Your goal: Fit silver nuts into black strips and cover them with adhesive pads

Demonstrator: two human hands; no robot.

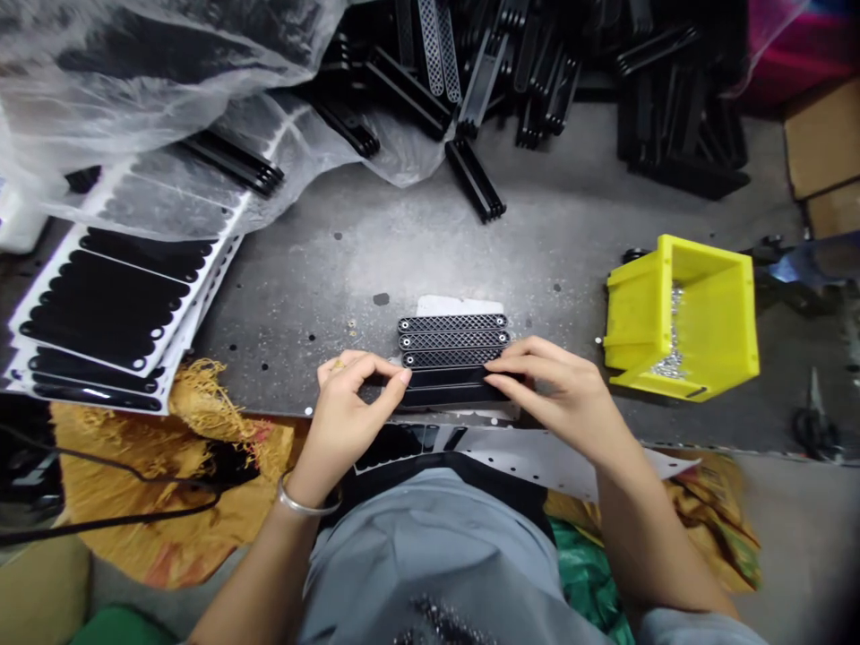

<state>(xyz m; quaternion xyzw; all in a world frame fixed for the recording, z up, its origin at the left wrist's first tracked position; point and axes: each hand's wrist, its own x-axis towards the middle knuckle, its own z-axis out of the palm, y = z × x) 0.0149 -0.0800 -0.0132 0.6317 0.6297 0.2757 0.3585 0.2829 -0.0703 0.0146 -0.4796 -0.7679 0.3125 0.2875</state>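
Several black plastic bars with a lattice pattern lie in a row near the table's front edge, on a white sheet. On the near side of the row is a smooth black strip. My left hand pinches its left end between thumb and index finger. At the right end, the thumb and fingers of my right hand close on the same strip. Whether the strip is a sticker or part of a bar, I cannot tell. My fingertips hide both of its ends.
A yellow bin with small metal parts stands at right, scissors beyond it. Sheets of black stickers lie at left, partly under clear plastic. Black bars are piled at the back; one lies nearer.
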